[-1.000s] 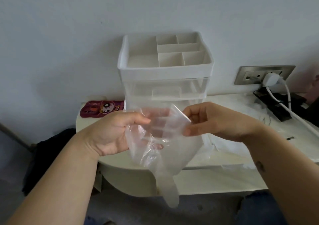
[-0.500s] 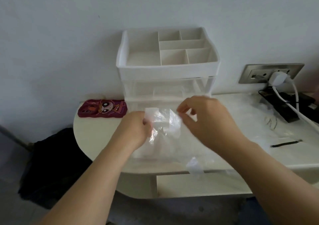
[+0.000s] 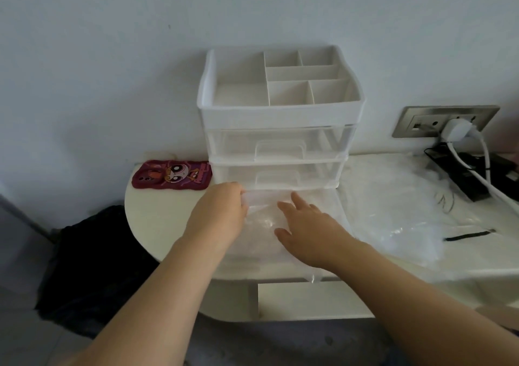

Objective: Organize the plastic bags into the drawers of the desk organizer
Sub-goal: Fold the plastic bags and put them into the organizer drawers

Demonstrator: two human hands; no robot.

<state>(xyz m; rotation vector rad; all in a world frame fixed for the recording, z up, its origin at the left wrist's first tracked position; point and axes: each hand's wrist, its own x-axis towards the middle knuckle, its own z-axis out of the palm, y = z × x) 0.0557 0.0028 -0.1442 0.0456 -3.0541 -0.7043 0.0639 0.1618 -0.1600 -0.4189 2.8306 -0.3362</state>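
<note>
Left hand: we've got our left hand (image 3: pixel 222 217) at 7 o'clock of the desk organizer (image 3: pixel 280 118), fingers curled and pinching the left edge of the plastic bag (image 3: pixel 264 221).
Right hand: our right hand (image 3: pixel 306 231) is palm down on the same bag with its fingers straight and spread, so it presses the bag and grasps nothing.
Plastic bag: it's clear and crumpled, and it lies flat at 6 o'clock of the organizer, right against its base. We cannot tell whether it sits inside a pulled-out drawer.
Drawers: two clear drawers (image 3: pixel 280 146) are stacked under the white divided tray, and both are pushed in.
Spare bags: a heap of clear bags (image 3: pixel 393 211) lies on the desk (image 3: pixel 146 225) at 4 o'clock of the organizer.
Phone case: a maroon cartoon phone case (image 3: pixel 172 179) lies at 9 o'clock, just beside the lower drawer.
Socket: at 3 o'clock there's a wall socket (image 3: pixel 421 123) with a white plug (image 3: pixel 456 130) in it.
</note>
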